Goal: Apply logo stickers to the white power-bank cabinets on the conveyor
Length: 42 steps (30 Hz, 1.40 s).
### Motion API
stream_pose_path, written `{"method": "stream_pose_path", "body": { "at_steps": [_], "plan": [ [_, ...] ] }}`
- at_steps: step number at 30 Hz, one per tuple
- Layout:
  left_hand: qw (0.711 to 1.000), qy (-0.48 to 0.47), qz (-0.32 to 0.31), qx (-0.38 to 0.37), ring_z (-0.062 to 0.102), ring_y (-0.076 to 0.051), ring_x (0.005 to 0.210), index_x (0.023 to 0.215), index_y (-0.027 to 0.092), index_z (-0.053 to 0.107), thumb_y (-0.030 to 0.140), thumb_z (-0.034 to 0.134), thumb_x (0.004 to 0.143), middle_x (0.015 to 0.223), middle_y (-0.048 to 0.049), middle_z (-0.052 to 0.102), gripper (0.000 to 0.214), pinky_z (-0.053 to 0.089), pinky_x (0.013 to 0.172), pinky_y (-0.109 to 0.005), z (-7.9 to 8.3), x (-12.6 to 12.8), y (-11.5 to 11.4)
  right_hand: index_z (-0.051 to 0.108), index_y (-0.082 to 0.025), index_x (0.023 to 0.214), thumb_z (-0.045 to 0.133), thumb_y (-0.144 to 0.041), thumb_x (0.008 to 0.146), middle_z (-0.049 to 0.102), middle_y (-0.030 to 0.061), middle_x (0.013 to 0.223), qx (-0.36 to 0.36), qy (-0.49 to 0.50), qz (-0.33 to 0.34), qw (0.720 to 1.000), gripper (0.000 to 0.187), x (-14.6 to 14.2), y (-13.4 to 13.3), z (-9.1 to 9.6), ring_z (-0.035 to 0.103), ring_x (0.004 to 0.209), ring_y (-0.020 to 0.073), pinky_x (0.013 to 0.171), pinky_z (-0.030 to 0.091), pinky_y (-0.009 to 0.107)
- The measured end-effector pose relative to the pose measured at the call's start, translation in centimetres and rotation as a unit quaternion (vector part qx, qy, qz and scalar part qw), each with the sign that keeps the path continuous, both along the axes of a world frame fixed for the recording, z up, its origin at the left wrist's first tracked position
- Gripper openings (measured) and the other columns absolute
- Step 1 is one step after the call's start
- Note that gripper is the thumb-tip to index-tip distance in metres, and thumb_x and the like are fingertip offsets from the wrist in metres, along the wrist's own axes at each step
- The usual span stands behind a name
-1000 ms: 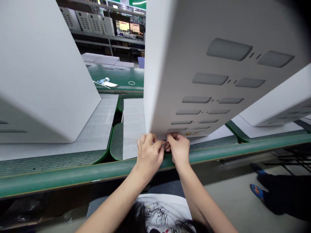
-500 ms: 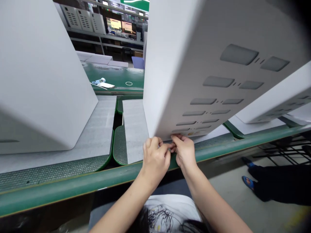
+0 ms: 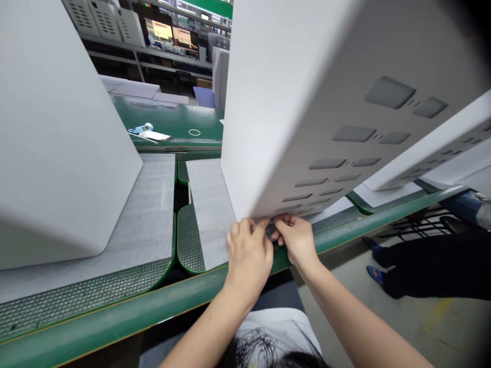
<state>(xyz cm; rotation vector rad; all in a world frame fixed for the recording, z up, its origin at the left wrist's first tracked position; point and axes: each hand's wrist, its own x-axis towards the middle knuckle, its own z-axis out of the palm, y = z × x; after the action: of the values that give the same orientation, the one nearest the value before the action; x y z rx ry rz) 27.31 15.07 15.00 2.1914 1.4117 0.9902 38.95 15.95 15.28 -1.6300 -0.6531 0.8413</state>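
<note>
One tall, box-shaped white casing with rows of rounded slots [image 3: 264,117] is shown in the head view, set on a thin white sheet [image 3: 209,217] that is laid over a green mesh-topped plate [image 3: 190,240]. At the casing's bottom front edge, the bare left hand [image 3: 249,255] and the bare right hand [image 3: 299,240] are brought close together. Between their fingertips a small dark grey piece [image 3: 270,231] (its shape is mostly hidden by the fingers) can be seen, just beside that edge. It is pinched by the right hand in a narrow grip; the left grip is narrow and curled, but whether the piece is also held by it cannot be told. A smooth green rail [image 3: 153,306] is crossed by both arms. The casing is flanked by a second white casing [image 3: 57,153] on the left. On the green worktop [image 3: 180,117] behind, a thin white ring [image 3: 194,135] is seen.
</note>
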Motion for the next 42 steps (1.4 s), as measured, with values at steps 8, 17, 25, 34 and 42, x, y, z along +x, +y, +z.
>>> {"method": "stream_pose_path", "body": {
  "at_steps": [8,17,25,34,42],
  "plan": [
    [0.996,0.088,-0.008,-0.013,0.042,-0.024,0.088,0.120,0.025,0.058,0.012,0.045,0.081,0.095,-0.0086,0.050,0.044,0.037,0.076,-0.040,0.1,0.9,0.1,0.061,-0.015,0.071,0.060,-0.047,0.068,0.058,0.0020,0.057,-0.038,-0.248,0.080,0.965,0.033,4.4,-2.2,-0.6,0.048,0.048,0.0118,0.050,0.036,0.023],
    [0.995,0.101,0.011,0.013,0.041,-0.024,0.087,0.117,0.023,0.060,0.012,0.045,0.081,0.095,-0.0097,0.050,0.041,0.038,0.076,-0.040,-0.1,0.9,0.1,0.065,-0.020,0.061,0.047,-0.065,0.079,0.061,0.0079,0.062,-0.204,-0.538,0.115,0.810,0.052,9.0,0.0,-0.5,0.056,0.063,0.0224,0.053,0.027,0.028],
    [0.994,0.111,0.012,0.012,0.040,-0.024,0.086,0.118,0.026,0.059,0.012,0.045,0.081,0.096,-0.0095,0.050,0.042,0.037,0.075,-0.039,-0.2,1.1,0.3,0.068,-0.021,0.070,0.060,-0.051,0.074,0.065,0.0046,0.069,-0.160,-0.472,0.140,0.856,0.031,9.0,0.1,-0.5,0.058,0.069,0.0218,0.058,0.034,0.029],
    [0.992,0.130,0.008,0.006,0.040,-0.024,0.086,0.117,0.028,0.059,0.012,0.046,0.080,0.096,-0.0093,0.048,0.042,0.036,0.074,-0.038,0.0,1.1,0.1,0.064,-0.011,0.070,0.070,-0.051,0.056,0.048,-0.0018,0.047,-0.009,-0.046,0.108,0.993,0.043,2.3,-0.2,0.0,0.036,0.041,0.0073,0.037,0.022,0.020],
    [0.992,0.129,0.000,-0.004,0.040,-0.024,0.088,0.117,0.025,0.059,0.013,0.046,0.080,0.098,-0.0098,0.049,0.040,0.037,0.074,-0.039,0.0,0.9,0.0,0.057,-0.011,0.065,0.072,-0.040,0.049,0.044,-0.0051,0.044,0.025,0.053,0.036,0.998,0.036,0.4,0.0,0.1,0.031,0.034,0.0041,0.033,0.021,0.019]
  ]
}}
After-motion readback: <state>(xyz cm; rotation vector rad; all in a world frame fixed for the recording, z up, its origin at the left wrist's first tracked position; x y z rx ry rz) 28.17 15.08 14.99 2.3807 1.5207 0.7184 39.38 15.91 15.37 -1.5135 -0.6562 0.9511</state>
